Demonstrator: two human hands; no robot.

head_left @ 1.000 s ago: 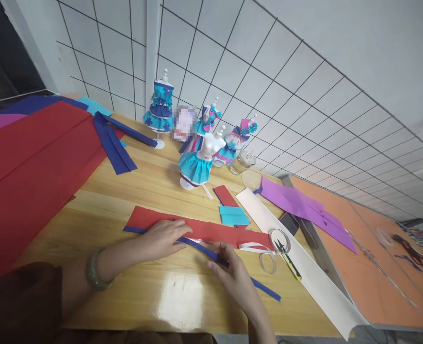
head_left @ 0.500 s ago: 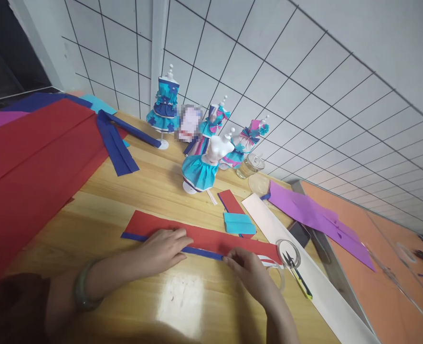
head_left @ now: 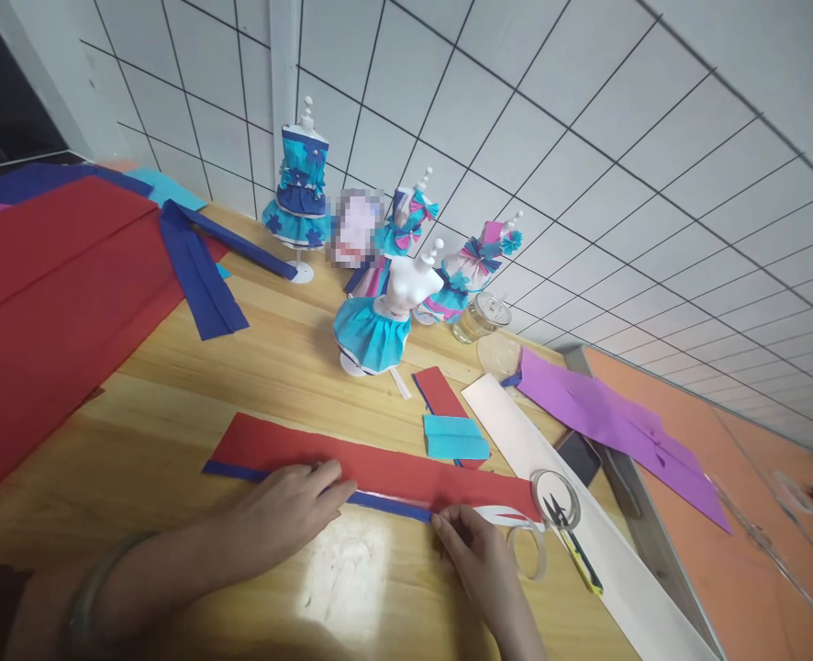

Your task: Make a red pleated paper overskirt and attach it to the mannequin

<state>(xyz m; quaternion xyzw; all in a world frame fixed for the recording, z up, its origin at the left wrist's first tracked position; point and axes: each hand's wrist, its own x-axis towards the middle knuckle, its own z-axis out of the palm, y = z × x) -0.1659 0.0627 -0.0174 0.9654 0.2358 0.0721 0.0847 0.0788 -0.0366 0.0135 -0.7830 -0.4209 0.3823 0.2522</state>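
A long red paper strip (head_left: 385,466) lies across the wooden table, with a narrow blue paper strip (head_left: 393,505) along its near edge. My left hand (head_left: 300,505) rests over both, fingers laid out on the paper and pressing near the middle. Thumb and forefinger of my right hand (head_left: 475,555) pinch the blue strip farther right. Beside that hand, a white curled strip (head_left: 506,516) lies on the red paper's right end. A roll of clear tape (head_left: 527,554) and yellow-handled snips (head_left: 581,551) are just right of it.
Small dress forms stand behind, one wearing a turquoise skirt (head_left: 372,332). A glass jar (head_left: 482,317) is by the tiled wall. Large red paper (head_left: 55,303) covers the left side. Pale paper (head_left: 585,523), purple paper (head_left: 606,422) and a phone (head_left: 580,457) lie right.
The view has shifted slightly, so the paper and hands appear a little lower and farther left. Both hands keep nearly the same places on the strips.
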